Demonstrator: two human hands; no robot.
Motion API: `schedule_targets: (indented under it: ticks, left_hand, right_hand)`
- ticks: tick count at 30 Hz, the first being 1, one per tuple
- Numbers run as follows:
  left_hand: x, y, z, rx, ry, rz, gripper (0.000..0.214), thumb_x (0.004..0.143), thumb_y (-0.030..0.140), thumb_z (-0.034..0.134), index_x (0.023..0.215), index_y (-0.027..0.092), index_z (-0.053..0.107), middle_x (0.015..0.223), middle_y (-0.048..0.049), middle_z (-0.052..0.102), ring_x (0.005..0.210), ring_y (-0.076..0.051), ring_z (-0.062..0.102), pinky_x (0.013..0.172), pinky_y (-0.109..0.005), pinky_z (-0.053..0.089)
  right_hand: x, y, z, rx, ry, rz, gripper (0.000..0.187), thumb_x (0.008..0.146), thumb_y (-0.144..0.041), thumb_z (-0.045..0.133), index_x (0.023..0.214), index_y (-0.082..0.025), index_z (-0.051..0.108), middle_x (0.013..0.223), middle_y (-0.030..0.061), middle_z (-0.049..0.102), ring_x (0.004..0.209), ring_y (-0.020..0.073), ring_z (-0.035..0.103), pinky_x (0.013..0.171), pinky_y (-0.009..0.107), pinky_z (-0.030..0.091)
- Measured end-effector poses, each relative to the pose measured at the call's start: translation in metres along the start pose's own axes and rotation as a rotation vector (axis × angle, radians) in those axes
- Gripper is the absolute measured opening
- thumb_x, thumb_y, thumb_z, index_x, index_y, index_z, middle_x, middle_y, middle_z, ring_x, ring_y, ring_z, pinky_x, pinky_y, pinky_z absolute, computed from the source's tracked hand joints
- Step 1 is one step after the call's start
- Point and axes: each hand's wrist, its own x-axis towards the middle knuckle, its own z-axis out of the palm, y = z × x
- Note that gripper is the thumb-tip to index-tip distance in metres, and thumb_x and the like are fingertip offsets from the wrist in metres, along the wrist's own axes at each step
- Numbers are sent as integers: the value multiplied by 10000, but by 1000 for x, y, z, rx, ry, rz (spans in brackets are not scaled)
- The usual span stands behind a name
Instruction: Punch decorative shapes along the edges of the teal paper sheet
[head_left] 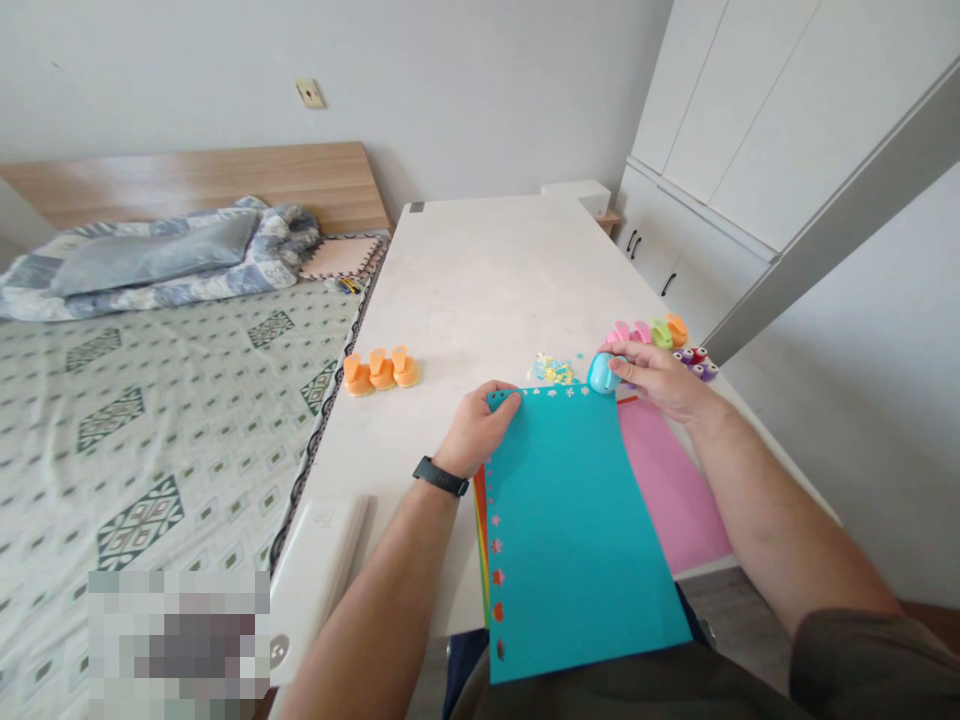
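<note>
A teal sheet of paper (577, 520) slants from the table toward my lap, with small shapes punched along its left and top edges. My left hand (484, 420) pinches its upper left corner, thumb on top. At the upper right corner my right hand (660, 378) grips a light blue craft punch (603, 373), which sits over the paper's edge. Just behind the top edge lies a scatter of yellow, white and blue paper cut-outs (553, 369). Beneath the teal sheet, a pink sheet (667, 485) shows on the right and red and yellow sheets peek out on the left.
Several orange punches (381, 370) stand to the left on the white table (487, 270). Pink, green and orange punches (651, 331) and small purple and red ones (699, 362) sit beyond my right hand. A white box (319, 560) lies front left, beside the bed (187, 400).
</note>
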Motion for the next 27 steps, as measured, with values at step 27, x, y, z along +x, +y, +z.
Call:
schedule_targets:
  ticks: [27]
  left_hand:
    - [2,-6,0,-6,9,7,394,899,531,643,1035,169,718,705,12,590,588,-114,476,508,-225,364]
  right_hand:
    - [-3,0,7,86,-76,159,468,806,-445,860,1174,-194,716,972,57,751,833,185,716,767,304,595]
